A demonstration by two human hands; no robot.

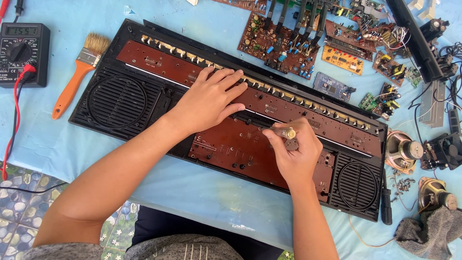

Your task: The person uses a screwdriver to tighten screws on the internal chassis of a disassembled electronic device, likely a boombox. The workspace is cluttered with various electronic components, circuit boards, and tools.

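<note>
A long black keyboard housing (120, 103) lies opened, back side up, across the pale blue table cover (202, 192), running from the far left down to the near right. Brown circuit boards (231, 147) fill its middle, with a round speaker grille at each end.

The right hand (293, 154) is clenched around a screwdriver (283, 131) with a clear yellowish handle, the tool pointing down toward the lower brown board near the housing's middle. The tip is hidden by the fingers, so whether it sits in a screw head is hard to say. The left hand (209, 98) lies flat and released, fingers spread on the upper board, pressing it steady.

The step in hand looks like working a screw on the board. The next move probably calls for keeping the tool square on the screw while the left hand holds the board from shifting.

Outward: on the far left a black multimeter (21, 53) with red leads and an orange-handled brush (79, 72); along the far edge, loose circuit boards (284, 43); on the right, two bare speakers (402, 151), a small fan, scattered screws (404, 183) and a grey rag (428, 231).
</note>
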